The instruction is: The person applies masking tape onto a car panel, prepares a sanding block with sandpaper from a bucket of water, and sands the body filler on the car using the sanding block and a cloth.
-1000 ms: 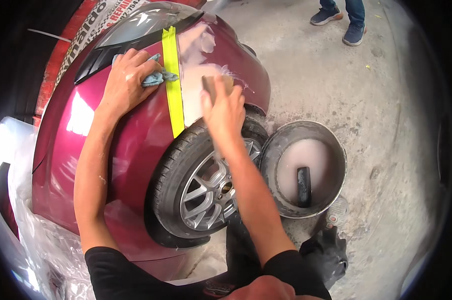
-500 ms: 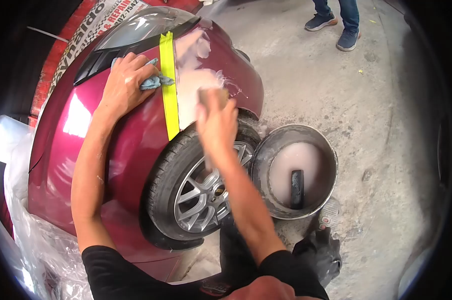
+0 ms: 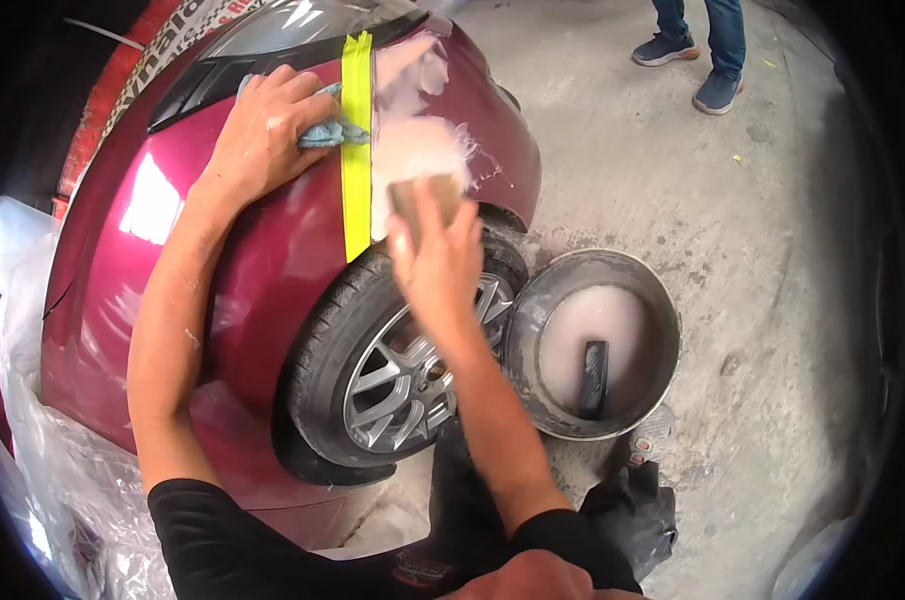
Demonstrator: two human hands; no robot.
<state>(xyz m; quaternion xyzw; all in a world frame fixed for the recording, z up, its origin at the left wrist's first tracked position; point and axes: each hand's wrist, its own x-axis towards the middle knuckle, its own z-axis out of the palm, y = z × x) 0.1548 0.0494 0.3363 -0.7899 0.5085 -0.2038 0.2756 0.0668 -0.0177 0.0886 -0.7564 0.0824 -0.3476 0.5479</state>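
Note:
My left hand (image 3: 265, 138) rests on the maroon car fender (image 3: 257, 270), its fingers wrapped round a crumpled blue cloth (image 3: 330, 133). In my right hand (image 3: 440, 262) is a brown sanding block (image 3: 405, 203), pressed flat against the pale filler patch (image 3: 417, 148) just above the wheel arch. My fingers lie over the block and cover part of it. A strip of yellow masking tape (image 3: 356, 165) runs down the panel between my hands, along the patch's left edge. Whitish wet smears spread at the patch's right side.
Below my right hand is the wheel (image 3: 317, 400). Beside it stands a metal bucket (image 3: 662, 300) of cloudy liquid, with a black block (image 3: 594, 375) in it. A person's shoes (image 3: 717, 92) are on the concrete floor. Clear plastic sheeting (image 3: 82, 480) hangs at the left.
My right hand and the sanding block have shifted slightly over the lower part of the patch. My left hand still holds the cloth on the fender. The view has shifted a little.

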